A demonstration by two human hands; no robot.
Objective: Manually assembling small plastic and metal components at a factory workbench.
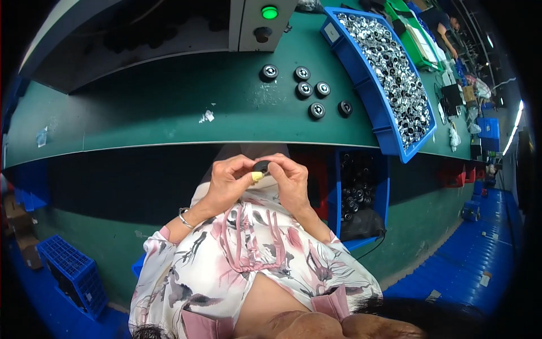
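Note:
Just in front of the table's near edge, over my lap, both my hands pinch one small black round part (261, 165). My left hand (227, 178) grips it from the left, with a yellow wrap on the thumb tip. My right hand (292, 179) grips its right side between thumb and fingers. The fingers hide much of the part, so its exact kind cannot be made out. On the green tabletop beyond lie several black round parts with silvery centres, among them a wheel-like piece (317, 110) near the front and a darker one (345, 108) to its right.
A long blue bin (379, 133) full of shiny metal-like pieces stands at the right. A machine housing (257, 34) with a lit green button (270, 12) is at the back. Below the table edge, a blue crate (385, 198) holds dark parts. Another person (443, 28) is at far right.

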